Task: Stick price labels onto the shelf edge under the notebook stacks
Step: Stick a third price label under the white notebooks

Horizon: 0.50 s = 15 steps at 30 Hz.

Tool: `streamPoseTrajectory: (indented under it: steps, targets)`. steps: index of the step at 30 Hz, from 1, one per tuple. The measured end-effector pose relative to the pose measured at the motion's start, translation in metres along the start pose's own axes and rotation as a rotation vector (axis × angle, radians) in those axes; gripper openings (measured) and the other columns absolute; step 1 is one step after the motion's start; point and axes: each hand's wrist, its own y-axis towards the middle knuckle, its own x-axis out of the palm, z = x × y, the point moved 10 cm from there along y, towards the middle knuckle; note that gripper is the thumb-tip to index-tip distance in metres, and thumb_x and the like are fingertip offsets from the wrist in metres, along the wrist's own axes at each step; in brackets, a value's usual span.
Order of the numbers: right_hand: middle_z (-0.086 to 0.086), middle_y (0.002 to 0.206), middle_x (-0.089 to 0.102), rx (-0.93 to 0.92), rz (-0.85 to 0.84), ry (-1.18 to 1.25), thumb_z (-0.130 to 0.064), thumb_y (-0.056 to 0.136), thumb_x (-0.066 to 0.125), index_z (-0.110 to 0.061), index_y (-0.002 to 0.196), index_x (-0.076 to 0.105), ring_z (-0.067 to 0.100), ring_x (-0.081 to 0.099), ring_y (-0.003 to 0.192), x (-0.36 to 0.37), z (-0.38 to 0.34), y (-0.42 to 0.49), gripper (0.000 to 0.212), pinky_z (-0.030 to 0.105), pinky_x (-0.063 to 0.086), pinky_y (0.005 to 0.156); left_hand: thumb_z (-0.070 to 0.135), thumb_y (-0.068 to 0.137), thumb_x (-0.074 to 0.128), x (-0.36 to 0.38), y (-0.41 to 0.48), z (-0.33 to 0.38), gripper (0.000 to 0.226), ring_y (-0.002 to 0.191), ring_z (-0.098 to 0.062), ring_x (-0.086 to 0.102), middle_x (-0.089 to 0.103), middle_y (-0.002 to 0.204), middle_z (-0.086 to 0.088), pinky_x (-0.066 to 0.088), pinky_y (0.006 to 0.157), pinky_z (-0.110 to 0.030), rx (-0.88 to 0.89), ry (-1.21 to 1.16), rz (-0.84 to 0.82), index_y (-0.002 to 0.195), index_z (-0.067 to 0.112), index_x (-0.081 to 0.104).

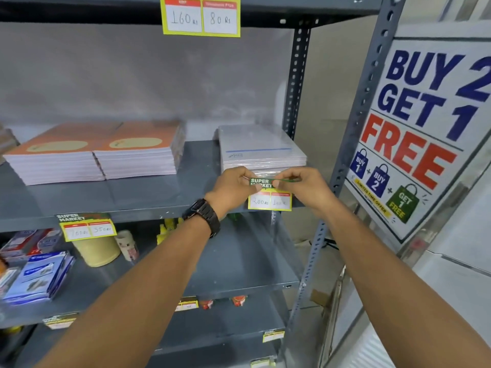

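A green and yellow price label (269,200) reading 200 and 100 is held at the front edge of the grey shelf (148,212), just below the plastic-wrapped white notebook stack (261,148). My left hand (231,188), with a black watch on its wrist, pinches the label's top left. My right hand (303,185) pinches its top right. Two orange notebook stacks (93,152) lie further left on the same shelf. Under them another price label (86,225) hangs on the shelf edge.
A third label (201,15) hangs from the shelf above. The lower shelf holds tape rolls (97,251) and blue packs (37,277). A "Buy 2 Get 1 Free" poster (425,128) stands to the right of the slotted rack post (353,144).
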Motion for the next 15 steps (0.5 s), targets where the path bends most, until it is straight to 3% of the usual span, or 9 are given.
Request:
streamPoseTrajectory:
  steps: [2,6,10,15]
  targets:
    - [0.001,0.078,0.072,-0.074,0.009,-0.034,-0.009,0.078,0.079,-0.013,0.086,0.075,0.012,0.063,0.070,-0.001,-0.002,-0.011,0.010,0.030,0.052,0.071,0.026,0.077,0.079,0.004,-0.016,0.003,0.016,0.069,-0.018,0.061,0.064,0.077,-0.003,0.056,0.074,-0.040,0.022,0.019,0.008,0.089,0.023,0.069]
    - [-0.004,0.078,0.075,-0.148,0.052,-0.188,-0.016,0.079,0.078,-0.024,0.083,0.076,0.015,0.067,0.071,0.003,0.011,-0.028,0.010,0.031,0.052,0.071,0.038,0.081,0.073,0.008,-0.050,0.014,0.017,0.071,-0.018,0.063,0.068,0.073,0.003,0.050,0.064,-0.032,0.145,0.328,0.110,0.086,0.022,0.072]
    - [-0.006,0.079,0.073,-0.227,0.115,-0.313,-0.013,0.080,0.076,-0.018,0.085,0.077,-0.001,0.060,0.066,0.009,0.011,-0.040,0.007,0.008,0.042,0.064,0.042,0.085,0.065,0.016,-0.058,0.012,0.018,0.076,-0.021,0.065,0.074,0.079,0.002,0.047,0.062,-0.030,0.177,0.467,0.161,0.088,0.026,0.071]
    - [0.000,0.084,0.074,-0.258,0.193,-0.396,-0.010,0.080,0.075,-0.015,0.084,0.076,0.010,0.063,0.074,0.006,0.012,-0.039,0.007,0.004,0.041,0.068,0.040,0.088,0.061,0.024,-0.054,0.016,0.019,0.079,-0.026,0.065,0.074,0.081,-0.001,0.043,0.061,-0.030,0.197,0.520,0.166,0.090,0.024,0.070]
